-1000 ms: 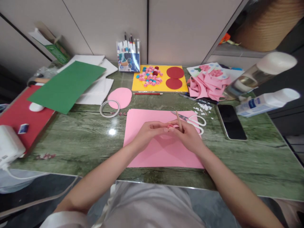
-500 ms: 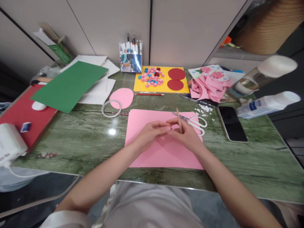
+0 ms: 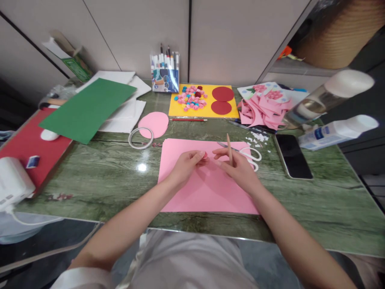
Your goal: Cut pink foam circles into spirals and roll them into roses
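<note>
My left hand (image 3: 187, 166) pinches a small reddish-pink paper roll (image 3: 205, 155) between thumb and fingertips. A tan pointed wooden stick (image 3: 229, 146) stands up out of my right hand (image 3: 239, 168), tucked between the fingers, while its thumb and index fingertip are apart. Both hands hover over a stack of pink paper (image 3: 207, 196). White-handled scissors (image 3: 253, 154) lie on the stack's upper right, partly behind my right hand. Beyond, small pink, blue and dark red paper rolls (image 3: 192, 98) are heaped on a yellow sheet (image 3: 177, 112) beside two dark red paper circles (image 3: 222, 94).
Pink paper scraps (image 3: 261, 108), a phone (image 3: 294, 155) and two bottles (image 3: 339, 130) are on the right. White paper bits lie near the scissors. Left are a tape roll (image 3: 130, 138), pink circles (image 3: 158, 122), a green sheet (image 3: 90, 108) and a white charger (image 3: 13, 178). A marker pack (image 3: 165, 78) stands behind.
My hands have drawn apart from touching fingertips. The paper roll now shows in my left hand alone, and the stick stays in my right hand. The view shifted slightly.
</note>
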The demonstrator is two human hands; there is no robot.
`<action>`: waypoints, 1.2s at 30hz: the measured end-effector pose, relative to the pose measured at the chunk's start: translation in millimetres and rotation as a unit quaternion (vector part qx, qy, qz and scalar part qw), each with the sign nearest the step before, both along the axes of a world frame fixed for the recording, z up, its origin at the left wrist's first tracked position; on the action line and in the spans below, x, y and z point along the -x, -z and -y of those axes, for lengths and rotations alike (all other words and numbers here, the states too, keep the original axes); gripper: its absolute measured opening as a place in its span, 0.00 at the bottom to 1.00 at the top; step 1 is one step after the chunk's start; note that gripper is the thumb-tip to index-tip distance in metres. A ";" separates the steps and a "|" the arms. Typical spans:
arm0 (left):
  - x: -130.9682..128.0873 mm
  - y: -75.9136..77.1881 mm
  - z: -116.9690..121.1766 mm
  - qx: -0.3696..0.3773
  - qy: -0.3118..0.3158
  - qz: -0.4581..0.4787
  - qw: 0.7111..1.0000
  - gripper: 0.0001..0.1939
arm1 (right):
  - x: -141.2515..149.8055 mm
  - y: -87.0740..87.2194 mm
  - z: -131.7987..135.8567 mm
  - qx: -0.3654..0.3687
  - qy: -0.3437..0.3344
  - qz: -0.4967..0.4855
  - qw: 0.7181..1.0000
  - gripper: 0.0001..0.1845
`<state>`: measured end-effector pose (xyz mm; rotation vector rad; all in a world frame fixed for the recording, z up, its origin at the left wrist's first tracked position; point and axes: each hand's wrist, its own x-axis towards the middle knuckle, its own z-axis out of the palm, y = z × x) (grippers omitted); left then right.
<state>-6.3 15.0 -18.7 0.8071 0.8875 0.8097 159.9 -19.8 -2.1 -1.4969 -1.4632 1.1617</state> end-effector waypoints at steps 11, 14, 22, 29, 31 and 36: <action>2.7 0.6 -2.3 0.042 0.012 0.080 0.996 0.14 | -3.6 1.6 -2.1 0.017 0.007 -0.018 1.000 0.16; 1.8 0.8 -2.7 0.083 0.014 0.113 0.990 0.14 | -7.8 0.2 -3.6 0.027 0.016 -0.042 0.999 0.17; 3.2 -0.6 -20.9 0.115 0.016 0.092 0.989 0.11 | -25.6 -2.7 -6.8 0.034 0.047 -0.132 0.990 0.18; 1.9 7.3 -89.1 0.000 -0.044 -0.020 0.999 0.14 | -35.4 -2.3 -13.8 0.021 0.062 -0.055 0.996 0.19; -3.6 7.7 -115.9 -0.030 -0.069 -0.052 0.996 0.15 | -38.3 0.2 -17.0 0.002 0.066 -0.003 0.998 0.19; -22.3 2.4 -176.7 -0.122 -0.113 -0.118 0.979 0.15 | -46.0 7.8 -25.5 -0.029 0.092 0.039 0.995 0.20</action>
